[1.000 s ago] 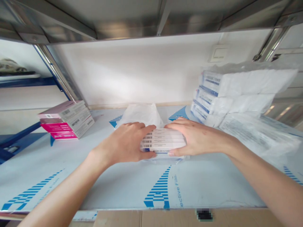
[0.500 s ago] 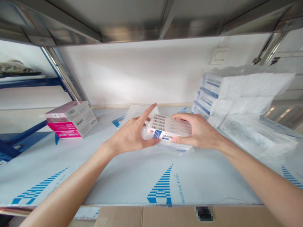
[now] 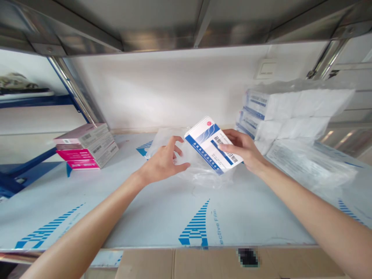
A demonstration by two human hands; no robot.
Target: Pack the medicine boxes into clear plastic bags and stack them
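My right hand (image 3: 244,149) grips a stack of white-and-blue medicine boxes (image 3: 213,145) by its right end, thumb on the printed face. The stack is tilted, its broad front turned toward me, and is held above the shelf. How many boxes it has I cannot tell. Left of it, my left hand (image 3: 165,159) is open, fingers curved and apart, holding nothing. A clear plastic bag (image 3: 200,176) lies crumpled on the shelf beneath and behind the boxes, close to the left fingertips.
Pink-and-white boxes (image 3: 87,147) are stacked at the left. At the right stand plastic-wrapped white-and-blue boxes (image 3: 285,106), with another wrapped bundle (image 3: 308,161) in front. The film-covered shelf (image 3: 145,217) has a metal shelf (image 3: 162,27) overhead. Cardboard (image 3: 151,263) shows below the front edge.
The boxes have been lifted out of the plastic and turned from their barcoded side to their broad face. My left hand has come away from them; the bag stays on the shelf.
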